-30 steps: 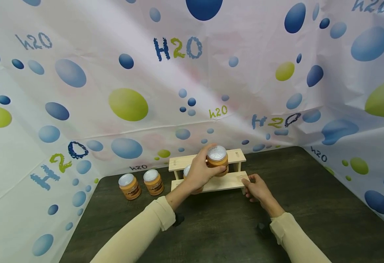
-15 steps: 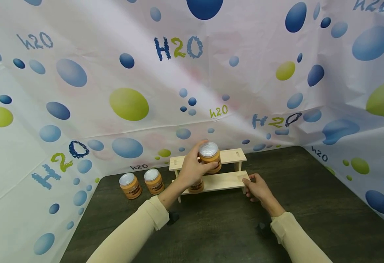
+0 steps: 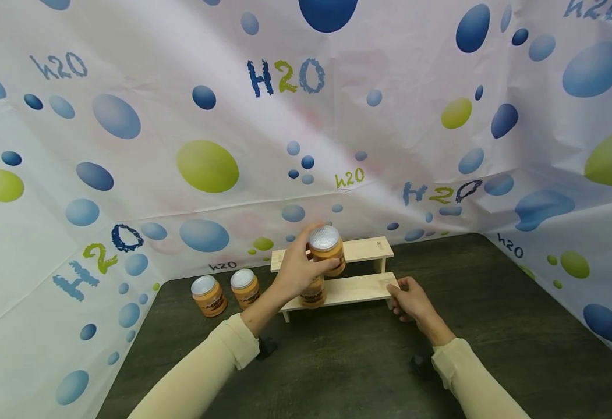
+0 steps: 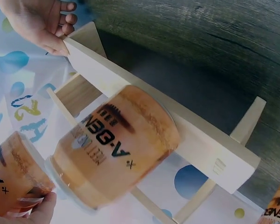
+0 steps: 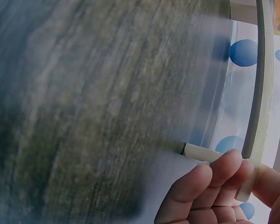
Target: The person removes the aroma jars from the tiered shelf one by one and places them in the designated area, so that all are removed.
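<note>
The dark wood-grain table is carrying a pale two-tier wooden stand near its far edge, the stand's long axis running along that edge. The right hand is pinching the lower board's right end. The left hand, the nearer, is holding a squat orange cylindrical jar with a silvery lid in a curled grip. This jar is showing before the upper board's left half; contact is not showing. Its lid is facing up, its axis standing near vertical, crossing the stand's length. A matching orange jar is standing below it on the lower board's left part.
</note>
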`<move>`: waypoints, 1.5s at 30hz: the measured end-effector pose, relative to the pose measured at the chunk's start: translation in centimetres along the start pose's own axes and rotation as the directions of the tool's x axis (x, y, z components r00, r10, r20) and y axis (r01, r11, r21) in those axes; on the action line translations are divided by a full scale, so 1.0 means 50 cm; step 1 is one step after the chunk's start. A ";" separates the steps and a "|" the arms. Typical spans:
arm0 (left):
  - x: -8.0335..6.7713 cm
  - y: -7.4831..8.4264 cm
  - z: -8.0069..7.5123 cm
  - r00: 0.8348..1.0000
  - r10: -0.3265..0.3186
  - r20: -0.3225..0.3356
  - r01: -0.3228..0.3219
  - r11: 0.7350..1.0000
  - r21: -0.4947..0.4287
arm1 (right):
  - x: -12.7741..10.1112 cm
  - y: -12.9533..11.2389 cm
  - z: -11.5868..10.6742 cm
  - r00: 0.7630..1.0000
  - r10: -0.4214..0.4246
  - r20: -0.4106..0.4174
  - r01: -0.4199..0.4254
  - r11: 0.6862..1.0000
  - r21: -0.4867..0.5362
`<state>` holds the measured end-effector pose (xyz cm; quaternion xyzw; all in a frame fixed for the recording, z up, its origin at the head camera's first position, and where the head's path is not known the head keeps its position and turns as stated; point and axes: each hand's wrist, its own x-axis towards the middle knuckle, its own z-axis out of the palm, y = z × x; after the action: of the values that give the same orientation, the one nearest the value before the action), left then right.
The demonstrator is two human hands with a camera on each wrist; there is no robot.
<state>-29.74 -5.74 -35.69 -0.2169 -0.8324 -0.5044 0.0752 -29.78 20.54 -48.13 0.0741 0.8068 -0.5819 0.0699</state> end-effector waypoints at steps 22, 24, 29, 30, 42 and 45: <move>-0.048 -0.010 -0.111 0.993 -0.095 -0.068 0.088 0.991 -0.097 | 0.000 -0.001 -0.002 1.000 -0.004 0.008 0.004 1.000 0.002; -0.056 -0.012 -0.120 0.992 -0.097 -0.084 0.091 0.994 -0.063 | 0.000 -0.001 -0.002 1.000 -0.004 0.007 0.004 1.000 0.002; -0.070 -0.017 -0.141 0.988 -0.108 -0.109 0.106 0.994 -0.020 | -0.001 -0.001 -0.001 1.000 -0.004 0.003 0.003 1.000 0.005; -0.073 -0.018 -0.145 0.987 -0.113 -0.115 0.111 0.994 -0.024 | -0.001 -0.001 -0.001 1.000 -0.001 0.004 0.001 1.000 0.005; -0.100 -0.022 -0.190 0.982 -0.115 -0.151 0.117 0.993 0.008 | -0.002 -0.002 -0.001 1.000 -0.003 0.009 0.003 1.000 0.001; -0.105 -0.023 -0.197 0.983 -0.106 -0.153 0.109 0.994 0.014 | -0.002 -0.003 -0.001 1.000 -0.003 0.011 0.003 1.000 -0.001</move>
<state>-26.45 -16.29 -33.70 -0.1317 -0.8404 -0.5134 0.1137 -29.70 20.53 -47.98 0.0694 0.8068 -0.5820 0.0736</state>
